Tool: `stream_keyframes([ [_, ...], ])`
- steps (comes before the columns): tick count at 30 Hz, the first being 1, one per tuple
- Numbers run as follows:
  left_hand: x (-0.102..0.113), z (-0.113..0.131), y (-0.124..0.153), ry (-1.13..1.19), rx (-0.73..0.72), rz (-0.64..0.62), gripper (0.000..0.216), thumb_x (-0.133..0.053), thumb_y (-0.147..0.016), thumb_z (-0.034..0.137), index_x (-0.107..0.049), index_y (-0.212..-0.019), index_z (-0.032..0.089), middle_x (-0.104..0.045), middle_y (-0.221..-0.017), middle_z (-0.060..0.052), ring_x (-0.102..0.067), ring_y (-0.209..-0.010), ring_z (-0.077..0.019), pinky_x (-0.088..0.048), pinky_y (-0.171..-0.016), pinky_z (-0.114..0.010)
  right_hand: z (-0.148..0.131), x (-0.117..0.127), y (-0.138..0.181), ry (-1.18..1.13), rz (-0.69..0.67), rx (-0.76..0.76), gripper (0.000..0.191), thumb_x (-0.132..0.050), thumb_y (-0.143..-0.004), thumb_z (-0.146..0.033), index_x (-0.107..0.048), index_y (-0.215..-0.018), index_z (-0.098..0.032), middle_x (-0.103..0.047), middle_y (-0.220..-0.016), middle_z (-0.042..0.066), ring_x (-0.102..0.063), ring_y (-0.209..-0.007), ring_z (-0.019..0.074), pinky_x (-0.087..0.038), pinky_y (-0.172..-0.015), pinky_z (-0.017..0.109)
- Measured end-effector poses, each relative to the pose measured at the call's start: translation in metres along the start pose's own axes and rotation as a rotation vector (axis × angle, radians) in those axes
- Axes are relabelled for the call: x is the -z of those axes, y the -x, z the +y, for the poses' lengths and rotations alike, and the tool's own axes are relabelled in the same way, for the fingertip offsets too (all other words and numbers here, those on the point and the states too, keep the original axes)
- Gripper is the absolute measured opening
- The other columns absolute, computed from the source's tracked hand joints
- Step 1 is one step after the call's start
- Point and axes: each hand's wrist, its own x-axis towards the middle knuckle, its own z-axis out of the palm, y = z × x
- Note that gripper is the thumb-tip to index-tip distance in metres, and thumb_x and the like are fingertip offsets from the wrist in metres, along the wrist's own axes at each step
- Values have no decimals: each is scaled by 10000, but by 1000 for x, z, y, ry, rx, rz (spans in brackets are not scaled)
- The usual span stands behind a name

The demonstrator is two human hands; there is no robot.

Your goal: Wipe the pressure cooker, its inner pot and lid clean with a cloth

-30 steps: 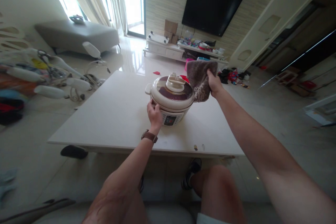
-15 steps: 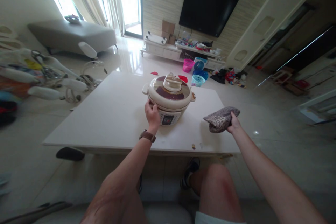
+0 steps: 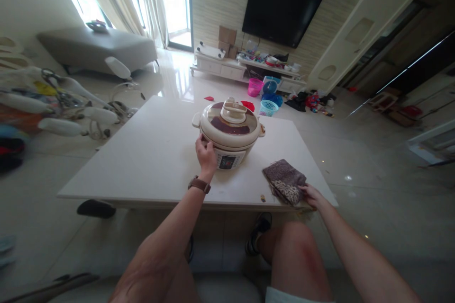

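A cream electric cooker (image 3: 232, 138) with a glass lid (image 3: 230, 120) and a front control panel stands on the white table (image 3: 149, 161). My left hand (image 3: 206, 155), a brown watch at its wrist, presses curled fingers against the cooker's left front side, below the rim. Folded flat, a grey-brown patterned cloth (image 3: 285, 181) lies near the table's front right. My right hand (image 3: 312, 195) pinches this cloth by its right corner at the table edge. Between cooker and front edge sits a small yellowish bit (image 3: 262, 198).
Beyond the table, a pink basket (image 3: 255, 87) and a light-blue basket (image 3: 268, 108) stand on the floor. A low white cabinet (image 3: 227, 71) holds clutter under a wall-mounted television (image 3: 282, 4). White padded exercise equipment (image 3: 95, 114) is at the left.
My right hand has brought the cloth down and toward me; once rolled and raised, it now lies flatter on the table. My left hand stays at the cooker.
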Motion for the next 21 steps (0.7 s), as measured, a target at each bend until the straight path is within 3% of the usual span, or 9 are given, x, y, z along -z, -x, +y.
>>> stream_keyframes([
  [5,0,0,0,-4,-14,3,476,-581,-860,175,-611,-1335,204,-616,-1413,-138,-541,-1377,-275,-359,-1237,-452,-3,-4,9,109,-181,39,371,-776,-650,-54,-694,-978,-207,-790,-836,45,-724,-642,181,-585,-602,273],
  [9,0,-1,0,10,-15,2,476,-592,-851,172,-614,-1324,223,-624,-1397,-124,-545,-1368,-269,-346,-1244,-460,-7,-35,16,259,-314,69,409,-824,-652,-130,-707,-1039,-196,-795,-906,73,-745,-749,195,-592,-693,300],
  [12,0,-1,0,9,-10,-2,465,-591,-861,182,-615,-1324,214,-620,-1395,-128,-546,-1365,-271,-378,-1221,-443,-14,-69,18,407,-191,264,335,-796,-686,-199,-703,-1007,-173,-771,-892,91,-728,-776,223,-594,-720,346],
  [16,1,2,0,13,-7,-9,445,-590,-864,177,-612,-1306,220,-622,-1370,-119,-545,-1356,-270,-378,-1217,-437,-19,-104,31,523,-58,516,337,-809,-726,-312,-690,-1021,-199,-733,-1076,108,-682,-1046,272,-562,-977,433],
  [18,0,4,3,6,-14,15,449,-588,-862,166,-592,-1307,224,-607,-1371,-119,-538,-1354,-270,-361,-1226,-447,-13,-116,49,770,-179,825,396,-814,-762,-425,-711,-1079,-212,-699,-1228,137,-616,-1209,316,-491,-1104,498],
  [21,-1,13,13,-49,-132,93,473,-590,-843,140,-553,-1307,225,-567,-1373,-124,-494,-1378,-274,-332,-1239,-465,5,-132,83,1236,-588,1141,763,-918,-643,-513,-686,-1317,-243,-591,-1489,145,-474,-1413,396,-392,-1196,581],
])
